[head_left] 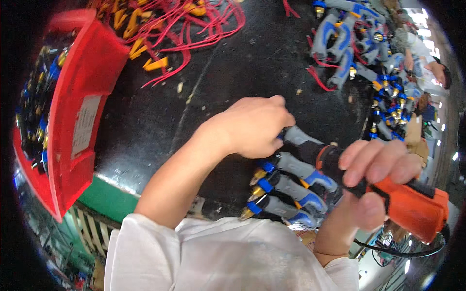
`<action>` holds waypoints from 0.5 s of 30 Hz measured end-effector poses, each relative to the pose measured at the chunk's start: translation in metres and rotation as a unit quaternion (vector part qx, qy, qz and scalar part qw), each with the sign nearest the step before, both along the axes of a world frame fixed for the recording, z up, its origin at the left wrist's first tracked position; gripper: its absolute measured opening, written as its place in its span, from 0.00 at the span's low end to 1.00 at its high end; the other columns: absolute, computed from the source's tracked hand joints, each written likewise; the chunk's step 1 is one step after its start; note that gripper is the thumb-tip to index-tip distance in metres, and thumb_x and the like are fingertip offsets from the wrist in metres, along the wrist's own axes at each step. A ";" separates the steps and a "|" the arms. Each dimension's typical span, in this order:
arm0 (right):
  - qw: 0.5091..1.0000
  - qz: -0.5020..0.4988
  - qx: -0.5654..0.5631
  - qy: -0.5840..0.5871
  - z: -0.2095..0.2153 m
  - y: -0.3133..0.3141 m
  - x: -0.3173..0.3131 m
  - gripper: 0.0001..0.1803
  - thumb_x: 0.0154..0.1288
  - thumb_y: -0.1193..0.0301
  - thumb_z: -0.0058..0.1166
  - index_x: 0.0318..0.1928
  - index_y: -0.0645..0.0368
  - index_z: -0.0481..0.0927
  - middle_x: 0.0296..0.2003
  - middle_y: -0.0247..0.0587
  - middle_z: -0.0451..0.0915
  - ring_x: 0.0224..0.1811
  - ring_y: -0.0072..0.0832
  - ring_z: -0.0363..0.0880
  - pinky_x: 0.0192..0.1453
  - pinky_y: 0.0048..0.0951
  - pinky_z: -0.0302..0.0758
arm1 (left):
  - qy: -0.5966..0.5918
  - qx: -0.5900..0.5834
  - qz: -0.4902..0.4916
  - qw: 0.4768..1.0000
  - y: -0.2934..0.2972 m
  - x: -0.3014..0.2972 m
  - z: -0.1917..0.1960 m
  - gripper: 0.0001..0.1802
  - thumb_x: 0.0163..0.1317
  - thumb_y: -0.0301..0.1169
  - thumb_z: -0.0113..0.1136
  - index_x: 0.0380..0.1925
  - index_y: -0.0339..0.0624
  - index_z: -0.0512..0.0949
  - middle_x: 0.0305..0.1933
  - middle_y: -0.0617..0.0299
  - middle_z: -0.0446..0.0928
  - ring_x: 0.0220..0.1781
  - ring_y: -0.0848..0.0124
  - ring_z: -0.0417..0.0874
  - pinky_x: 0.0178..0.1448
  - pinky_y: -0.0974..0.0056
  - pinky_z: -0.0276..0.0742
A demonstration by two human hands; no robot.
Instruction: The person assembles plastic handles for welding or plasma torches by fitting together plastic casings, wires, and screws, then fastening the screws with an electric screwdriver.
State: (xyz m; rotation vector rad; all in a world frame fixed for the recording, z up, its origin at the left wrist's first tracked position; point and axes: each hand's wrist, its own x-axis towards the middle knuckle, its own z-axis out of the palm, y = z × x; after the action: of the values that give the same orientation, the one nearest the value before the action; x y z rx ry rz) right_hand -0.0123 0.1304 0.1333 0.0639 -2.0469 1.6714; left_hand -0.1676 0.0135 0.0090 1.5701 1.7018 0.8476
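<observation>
While both hands work at the near edge of the black surface [160,116], the scene reads so:
Left hand [255,127]: fingers curled shut over the top one of a row of grey-and-blue connector plugs [286,186], gripping its grey body
Right hand [378,169]: fingers wrapped closed round an orange powered driver [412,206], its black nose [330,157] pointing left into the plug the left hand holds
Connector plugs: about four lie side by side between the hands, brass tips toward the person, blue collars behind them
Cable: a black lead [388,250] loops from the driver's rear, below the right wrist
Doing it well, as I judge: keep the nose square to the held plug, pin that plug firmly so it cannot twist, and let the lead hang free of the row
Red bin [77,126]: stands well to the left, holding dark and blue parts
Red wires with yellow terminals [160,34]: piled at the far side
Finished grey-and-blue plugs [359,43]: heaped at the far right, well apart from the hands
</observation>
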 end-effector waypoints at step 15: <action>0.999 0.025 0.034 -0.026 0.008 0.013 0.011 0.28 0.61 0.72 0.67 0.59 0.51 0.70 0.51 0.38 0.74 0.36 0.29 0.79 0.47 0.40 0.77 | -0.007 0.002 0.011 1.000 -0.003 -0.001 -0.002 0.26 0.52 0.32 0.70 0.54 0.41 0.83 0.51 0.48 0.79 0.53 0.47 0.83 0.56 0.50 0.79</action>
State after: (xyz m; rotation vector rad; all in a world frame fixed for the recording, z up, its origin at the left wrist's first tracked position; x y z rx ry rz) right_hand -0.0014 0.1438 0.1411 0.0953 -2.1562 1.6495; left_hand -0.1686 0.0105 0.0070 1.5471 1.7111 0.8707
